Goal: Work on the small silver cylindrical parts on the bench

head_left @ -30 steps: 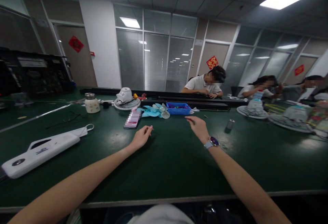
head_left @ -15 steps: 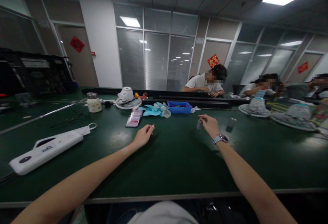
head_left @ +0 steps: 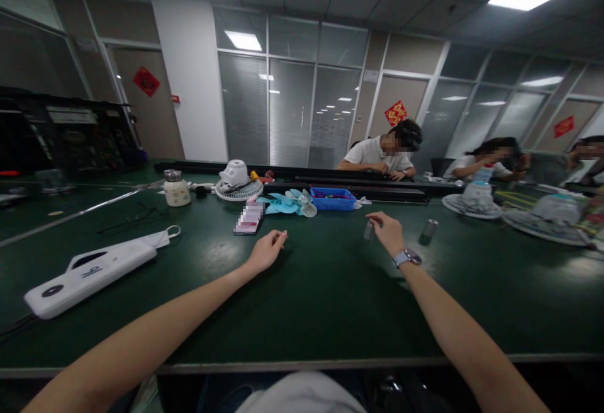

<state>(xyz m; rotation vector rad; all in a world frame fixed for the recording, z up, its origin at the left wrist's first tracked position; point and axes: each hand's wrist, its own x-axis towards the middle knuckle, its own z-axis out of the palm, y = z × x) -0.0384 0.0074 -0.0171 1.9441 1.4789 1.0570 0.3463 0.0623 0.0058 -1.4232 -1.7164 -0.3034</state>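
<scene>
My left hand (head_left: 267, 251) rests on the green table (head_left: 321, 312), fingers curled together near the phone (head_left: 250, 218). Whatever is between those fingertips, if anything, is hidden. Further right, my right hand (head_left: 389, 233), with a watch on its wrist, has its fingers closed at the top of a small metal cylinder (head_left: 369, 231). The hand covers part of that cylinder, which looks upright. A second metal cylinder (head_left: 430, 229) of similar look stands on the table, apart from my right hand and to its right.
Light-blue fan blades (head_left: 287, 201), a blue tray (head_left: 333, 199) of small items and a white fan part (head_left: 236, 180) lie towards the back. On the left are a cream flask (head_left: 177, 191) and a long white device (head_left: 94, 279). Co-workers (head_left: 377, 155) sit beyond black rails; fan parts (head_left: 479, 200) lie right.
The view has shifted very slightly. Both hands keep the same pose, and the two cylinders stay where they were.
</scene>
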